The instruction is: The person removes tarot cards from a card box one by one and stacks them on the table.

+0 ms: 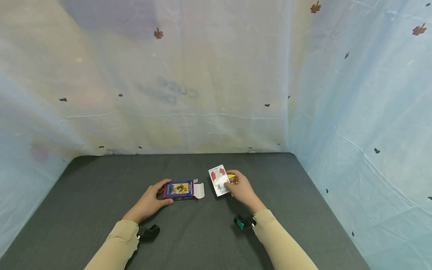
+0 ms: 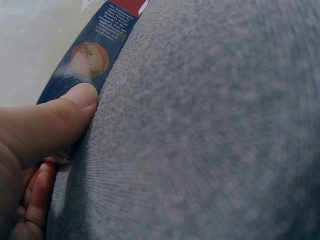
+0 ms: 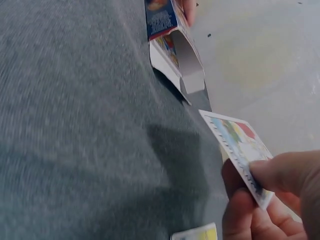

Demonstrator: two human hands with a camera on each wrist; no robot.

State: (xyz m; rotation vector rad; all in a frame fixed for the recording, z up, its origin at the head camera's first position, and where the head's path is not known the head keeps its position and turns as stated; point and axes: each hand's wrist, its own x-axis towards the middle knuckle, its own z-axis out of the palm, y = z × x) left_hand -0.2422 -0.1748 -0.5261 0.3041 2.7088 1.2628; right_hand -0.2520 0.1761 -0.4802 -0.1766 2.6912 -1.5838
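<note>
My left hand (image 1: 150, 200) grips a dark blue card box (image 1: 179, 188) by its left end, thumb along the near side and fingers round the far side. The box lies on the table, its opened end and white flap (image 1: 199, 190) facing right. In the right wrist view, a colourful picture shows just inside the open box. My right hand (image 1: 242, 189) pinches a white-bordered picture card (image 1: 218, 180) between thumb and fingers, tilted above the table, right of the box. Another card (image 3: 197, 234), partly yellow, lies on the table below this hand, mostly out of frame.
A dark grey cloth covers the table (image 1: 189, 236). Pale plastic sheeting (image 1: 216, 75) with small leaf shapes hangs behind it and at both sides. Each wrist wears a black strap.
</note>
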